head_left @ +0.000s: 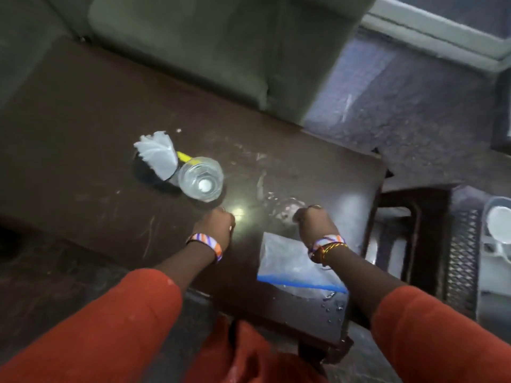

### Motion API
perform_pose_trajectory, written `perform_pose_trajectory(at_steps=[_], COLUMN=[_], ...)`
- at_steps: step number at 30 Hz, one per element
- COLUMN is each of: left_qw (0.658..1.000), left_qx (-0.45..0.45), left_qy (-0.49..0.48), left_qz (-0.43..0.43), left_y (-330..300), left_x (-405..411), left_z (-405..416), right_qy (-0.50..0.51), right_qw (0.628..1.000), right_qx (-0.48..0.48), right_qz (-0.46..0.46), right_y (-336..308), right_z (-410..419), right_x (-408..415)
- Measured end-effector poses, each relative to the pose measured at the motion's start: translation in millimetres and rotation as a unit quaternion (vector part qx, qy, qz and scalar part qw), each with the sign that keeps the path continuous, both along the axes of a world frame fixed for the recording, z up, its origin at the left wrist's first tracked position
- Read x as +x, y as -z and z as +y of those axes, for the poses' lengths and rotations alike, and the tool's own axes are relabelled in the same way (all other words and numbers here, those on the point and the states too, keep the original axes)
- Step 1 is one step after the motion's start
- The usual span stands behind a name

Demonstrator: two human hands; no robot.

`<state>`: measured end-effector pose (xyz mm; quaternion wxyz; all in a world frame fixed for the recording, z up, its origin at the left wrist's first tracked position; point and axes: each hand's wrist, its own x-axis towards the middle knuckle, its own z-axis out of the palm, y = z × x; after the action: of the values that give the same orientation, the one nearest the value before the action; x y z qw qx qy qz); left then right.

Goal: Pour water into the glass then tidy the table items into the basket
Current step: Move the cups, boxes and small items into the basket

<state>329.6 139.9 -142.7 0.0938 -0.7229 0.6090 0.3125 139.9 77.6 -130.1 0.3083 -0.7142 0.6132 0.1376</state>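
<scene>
A clear glass (201,179) holding some water stands upright on the dark brown table (83,128). Just behind it lie a crumpled white wrapper (157,153), a yellow item (184,157) and a dark round thing (143,174). My left hand (218,226) is a closed fist in front of the glass, with nothing seen in it. My right hand (315,223) is closed on a blurred clear plastic object (279,207) resting on the table. A zip bag with a blue strip (290,269) lies under my right wrist. A black mesh basket (461,258) sits right of the table.
A green sofa (221,45) stands behind the table. A low dark stool (414,205) is by the table's right edge. White dishes (499,228) sit at the far right. Water drops (333,299) dot the table's near right corner.
</scene>
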Motion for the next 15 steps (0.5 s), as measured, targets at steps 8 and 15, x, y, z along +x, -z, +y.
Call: perform_pose_trajectory(at_steps=[8, 15], left_qw=[0.954, 0.917], left_qx=[-0.161, -0.213], left_qy=[0.071, 0.195], left_qz=[0.243, 0.275], left_y=[-112, -181], left_x=[-146, -306], left_z=[-78, -111], right_qy=[0.048, 0.076], right_qw=[0.994, 0.989], right_qx=[-0.095, -0.111], right_qz=[-0.002, 0.058], right_y=[-133, -242], right_z=[-38, -58], right_x=[-86, -248])
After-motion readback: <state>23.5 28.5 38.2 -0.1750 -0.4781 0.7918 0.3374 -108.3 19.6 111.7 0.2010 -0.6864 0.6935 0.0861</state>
